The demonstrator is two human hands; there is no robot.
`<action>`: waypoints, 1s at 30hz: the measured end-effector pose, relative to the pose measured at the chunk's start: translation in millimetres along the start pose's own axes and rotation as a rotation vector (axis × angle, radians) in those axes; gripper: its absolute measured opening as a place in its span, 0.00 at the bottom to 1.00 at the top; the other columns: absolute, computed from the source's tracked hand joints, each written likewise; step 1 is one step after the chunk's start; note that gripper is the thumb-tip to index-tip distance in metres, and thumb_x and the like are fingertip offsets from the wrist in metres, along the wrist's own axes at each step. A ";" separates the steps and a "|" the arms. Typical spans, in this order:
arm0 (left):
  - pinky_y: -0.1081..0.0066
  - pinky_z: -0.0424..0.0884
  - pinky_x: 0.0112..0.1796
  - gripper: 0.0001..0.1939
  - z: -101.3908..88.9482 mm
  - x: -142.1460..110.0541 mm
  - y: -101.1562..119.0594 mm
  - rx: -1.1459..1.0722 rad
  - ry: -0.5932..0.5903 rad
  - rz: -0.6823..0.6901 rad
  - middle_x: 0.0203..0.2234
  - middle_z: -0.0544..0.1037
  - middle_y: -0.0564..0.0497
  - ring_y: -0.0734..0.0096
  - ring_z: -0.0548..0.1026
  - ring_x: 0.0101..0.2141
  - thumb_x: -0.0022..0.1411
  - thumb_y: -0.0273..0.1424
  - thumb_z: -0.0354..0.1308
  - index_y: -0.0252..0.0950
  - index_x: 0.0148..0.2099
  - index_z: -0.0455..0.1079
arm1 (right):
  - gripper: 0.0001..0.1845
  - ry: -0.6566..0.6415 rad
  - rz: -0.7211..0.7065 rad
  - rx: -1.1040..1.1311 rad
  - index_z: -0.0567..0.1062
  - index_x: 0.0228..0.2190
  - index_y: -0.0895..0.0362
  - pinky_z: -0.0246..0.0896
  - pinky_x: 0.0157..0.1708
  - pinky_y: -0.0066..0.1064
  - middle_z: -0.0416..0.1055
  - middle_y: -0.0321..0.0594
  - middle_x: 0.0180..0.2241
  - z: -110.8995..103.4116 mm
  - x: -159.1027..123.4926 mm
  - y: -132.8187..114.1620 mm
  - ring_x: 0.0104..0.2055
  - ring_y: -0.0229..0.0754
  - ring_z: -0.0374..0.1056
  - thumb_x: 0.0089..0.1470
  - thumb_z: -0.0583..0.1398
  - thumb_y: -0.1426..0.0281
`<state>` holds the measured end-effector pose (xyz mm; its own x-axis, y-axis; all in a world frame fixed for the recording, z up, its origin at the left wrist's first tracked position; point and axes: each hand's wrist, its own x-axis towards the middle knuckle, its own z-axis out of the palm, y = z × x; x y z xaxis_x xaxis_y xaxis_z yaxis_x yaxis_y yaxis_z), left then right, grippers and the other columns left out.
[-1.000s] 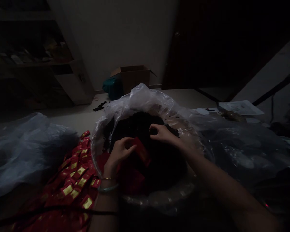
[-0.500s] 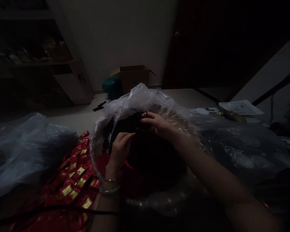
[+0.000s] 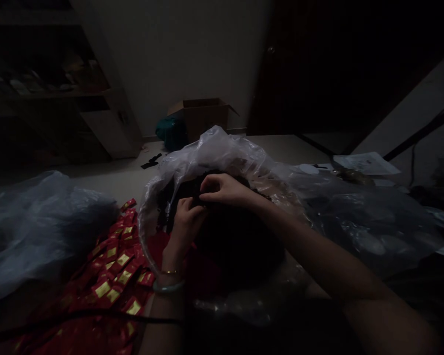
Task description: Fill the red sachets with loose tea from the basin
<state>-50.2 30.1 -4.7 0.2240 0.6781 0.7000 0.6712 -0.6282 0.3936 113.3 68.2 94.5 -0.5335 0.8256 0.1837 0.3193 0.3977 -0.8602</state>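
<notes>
Both my hands are over a round container lined with clear plastic point(image 3: 218, 148), which holds a dark mass point(image 3: 240, 241) too dim to name. My left hand point(image 3: 187, 222), with a bangle at the wrist, has its thumb and fingers pinched together. Just to its right and a little above, my right hand point(image 3: 225, 190) is curled, thumb and fingertips meeting close to the left fingertips. Whatever lies between the fingers is dark and cannot be made out. Red fabric or wrapping point(image 3: 159, 246) shows inside the container's left side.
Many small red packets with gold labels point(image 3: 124, 276) are heaped at the left, beside a bulky clear plastic bag point(image 3: 48, 231). Another plastic bag point(image 3: 370, 231) lies at the right. An open cardboard box point(image 3: 207, 118) and a teal bag point(image 3: 171, 132) stand by the wall.
My right hand has moved left and slightly down, bringing its fingertips to my left hand's. My left hand has stayed nearly in place.
</notes>
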 end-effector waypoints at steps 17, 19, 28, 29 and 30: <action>0.60 0.68 0.48 0.19 4.5 0.9 7.4 -0.357 0.042 -0.291 0.49 0.70 0.43 0.62 0.70 0.49 0.56 0.29 0.59 0.38 0.51 0.64 | 0.11 -0.359 -0.048 -1.023 0.78 0.33 0.58 0.52 0.43 0.39 0.76 0.48 0.38 0.2 -11.3 -3.4 0.46 0.52 0.65 0.56 0.58 0.65; 0.59 0.67 0.50 0.30 7.2 -1.7 5.0 -0.474 -0.045 -0.430 0.50 0.70 0.42 0.60 0.70 0.51 0.54 0.31 0.60 0.38 0.59 0.57 | 0.12 -0.308 -0.028 -0.923 0.79 0.33 0.58 0.51 0.45 0.39 0.76 0.46 0.37 -3.7 -8.6 4.9 0.43 0.48 0.67 0.58 0.56 0.66; 0.71 0.70 0.29 0.20 4.0 2.8 27.0 -0.826 -0.377 -0.798 0.27 0.77 0.51 0.67 0.75 0.27 0.44 0.31 0.66 0.31 0.42 0.71 | 0.13 -0.180 -0.010 -0.249 0.77 0.34 0.61 0.58 0.30 0.26 0.75 0.38 0.30 -29.1 -17.7 8.3 0.31 0.38 0.68 0.54 0.57 0.66; 0.73 0.70 0.27 0.19 2.3 3.8 30.0 -0.864 -0.394 -0.829 0.24 0.76 0.53 0.70 0.74 0.24 0.43 0.31 0.66 0.30 0.40 0.71 | 0.12 -0.222 0.011 -0.216 0.77 0.34 0.62 0.59 0.30 0.26 0.75 0.37 0.29 -30.7 -18.5 5.9 0.31 0.38 0.68 0.52 0.59 0.66; 0.74 0.69 0.26 0.19 0.9 4.5 32.3 -0.904 -0.398 -0.846 0.22 0.75 0.54 0.72 0.73 0.23 0.43 0.31 0.67 0.30 0.39 0.71 | 0.12 -0.268 0.032 -0.186 0.77 0.34 0.62 0.59 0.30 0.26 0.75 0.37 0.29 -32.1 -19.1 3.4 0.31 0.38 0.69 0.50 0.60 0.67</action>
<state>-26.9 13.1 10.6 0.2656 0.9561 -0.1240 0.0302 0.1203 0.9923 149.7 66.6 103.3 -0.7003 0.7139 0.0047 0.4635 0.4597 -0.7576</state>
